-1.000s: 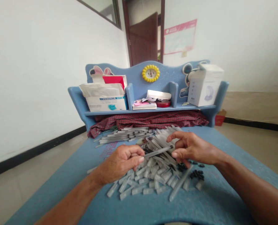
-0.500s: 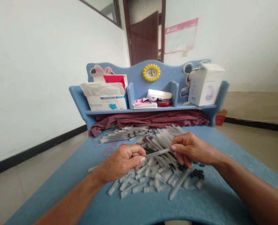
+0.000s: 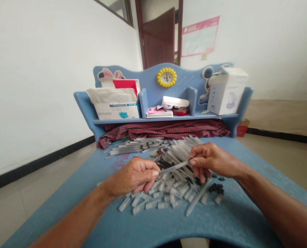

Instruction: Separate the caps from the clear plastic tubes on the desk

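Note:
Between my two hands is a translucent pen barrel (image 3: 174, 168), held nearly level and rising a little to the right. My left hand (image 3: 136, 175) pinches its left end between thumb and fingers. At the other end my right hand (image 3: 206, 161) has its thumb and forefinger closed, with a small dark bit showing at the tip. Below them lies a heap of short clear pen caps (image 3: 153, 204). Small black plugs (image 3: 216, 188) sit right of the heap, by a loose clear barrel (image 3: 198, 198). Behind my hands are many more barrels (image 3: 180, 148).
Pens with dark bands (image 3: 135, 146) lie at the back left of the blue table (image 3: 132, 229). A checked cloth (image 3: 166, 129) is bunched under the shelf (image 3: 132, 120). On the shelf stand a mask box (image 3: 117, 109), a red tin (image 3: 180, 111) and a white box (image 3: 227, 93).
Both hands stay around the same barrel, with only slight finger shifts. The barrel tilts a little more upward to the right. The whole view has shifted slightly.

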A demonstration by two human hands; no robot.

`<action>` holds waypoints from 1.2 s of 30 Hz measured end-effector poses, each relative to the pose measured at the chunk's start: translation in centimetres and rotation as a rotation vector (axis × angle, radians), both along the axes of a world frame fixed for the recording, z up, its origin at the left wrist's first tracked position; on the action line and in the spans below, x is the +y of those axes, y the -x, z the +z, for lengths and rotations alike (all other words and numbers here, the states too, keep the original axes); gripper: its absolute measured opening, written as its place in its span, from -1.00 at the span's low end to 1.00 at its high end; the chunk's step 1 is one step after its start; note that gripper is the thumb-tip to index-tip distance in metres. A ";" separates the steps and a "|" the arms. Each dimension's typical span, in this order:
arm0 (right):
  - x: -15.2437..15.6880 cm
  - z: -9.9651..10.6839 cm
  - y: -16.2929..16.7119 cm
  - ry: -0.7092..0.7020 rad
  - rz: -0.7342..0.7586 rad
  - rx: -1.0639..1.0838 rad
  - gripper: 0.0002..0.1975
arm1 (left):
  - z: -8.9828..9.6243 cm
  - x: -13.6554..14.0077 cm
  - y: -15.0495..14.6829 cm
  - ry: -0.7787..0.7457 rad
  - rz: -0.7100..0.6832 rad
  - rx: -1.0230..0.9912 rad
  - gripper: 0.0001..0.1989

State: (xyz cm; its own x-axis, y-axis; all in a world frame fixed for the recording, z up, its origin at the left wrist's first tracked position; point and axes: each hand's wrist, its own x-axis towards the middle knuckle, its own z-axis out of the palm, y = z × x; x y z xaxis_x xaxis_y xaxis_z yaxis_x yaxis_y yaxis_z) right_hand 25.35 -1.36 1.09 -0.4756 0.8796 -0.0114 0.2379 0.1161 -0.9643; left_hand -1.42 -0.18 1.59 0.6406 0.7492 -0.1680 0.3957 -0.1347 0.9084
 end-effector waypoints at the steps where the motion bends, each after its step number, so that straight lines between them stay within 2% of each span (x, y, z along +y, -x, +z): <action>1: 0.0 0.2 -0.2 -0.006 -0.005 0.022 -0.79 | 0.0 0.1 0.1 0.027 -0.012 -0.017 -0.66; 7: 0.3 0.2 -0.2 -0.079 -0.072 0.098 -0.83 | 0.0 0.3 0.0 0.039 0.017 0.004 -0.66; 13: 0.2 -0.3 0.5 -0.071 -0.077 0.113 -0.84 | -0.1 0.0 -0.7 -0.006 0.043 0.043 -0.67; 17: 0.4 0.5 -0.6 -0.133 -0.150 0.072 -0.85 | 0.3 0.9 0.5 -0.053 0.059 0.064 -0.68; 20: 0.8 1.3 -2.1 -0.262 -0.323 0.068 -0.82 | 1.1 2.4 2.8 -0.089 0.105 0.082 -0.70; 22: 1.0 1.6 -2.7 -0.383 -0.466 0.043 -0.82 | 1.6 3.5 4.4 -0.113 0.198 0.094 -0.72; 24: 1.0 1.5 -2.6 -0.526 -0.583 -0.046 -0.86 | 1.7 4.3 5.5 -0.144 0.314 0.087 -0.75; 26: 0.6 1.0 -1.8 -0.681 -0.632 -0.207 -0.90 | 1.6 4.8 5.8 -0.178 0.399 0.062 -0.76; 28: 0.1 0.3 -0.6 -0.823 -0.590 -0.391 -0.91 | 1.3 4.8 5.4 -0.197 0.413 0.047 -0.76; 30: -0.6 -0.2 0.6 -0.899 -0.484 -0.542 -0.88 | 1.0 4.4 4.6 -0.202 0.381 0.052 -0.75; 33: -1.3 -0.3 1.4 -0.864 -0.354 -0.645 -0.86 | 0.6 3.8 3.4 -0.207 0.320 0.080 -0.75; 36: -1.5 0.5 0.9 -0.750 -0.318 -0.716 -0.86 | 0.3 3.5 2.7 -0.215 0.291 0.099 -0.75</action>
